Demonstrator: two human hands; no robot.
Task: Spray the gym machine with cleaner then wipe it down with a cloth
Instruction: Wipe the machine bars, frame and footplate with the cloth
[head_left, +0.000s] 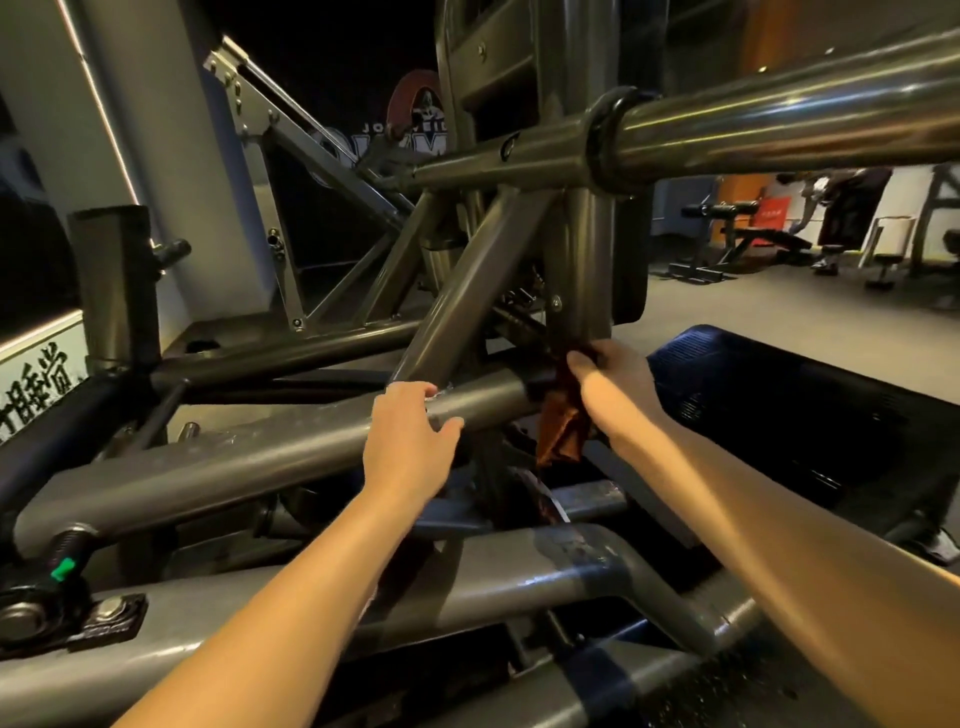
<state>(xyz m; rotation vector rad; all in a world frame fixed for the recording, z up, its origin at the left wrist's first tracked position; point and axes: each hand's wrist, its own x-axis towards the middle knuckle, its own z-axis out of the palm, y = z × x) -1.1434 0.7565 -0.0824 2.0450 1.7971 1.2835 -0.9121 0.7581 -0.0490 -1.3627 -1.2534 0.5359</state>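
Note:
The gym machine fills the view: a frame of grey steel tubes (249, 457) with a thick chrome bar (779, 124) across the top right. My right hand (613, 379) grips a rust-brown cloth (561, 426) against the foot of an upright tube (582, 291); the cloth hangs down below the hand. My left hand (410, 436) rests on a slanting horizontal tube, fingers relaxed and spread over it. No spray bottle is in view.
A dark ribbed footplate (779, 415) lies to the right of my right arm. A black post (117, 280) stands at the left. Across the grey floor at the far right are a bench (748, 239) and a standing person (847, 218).

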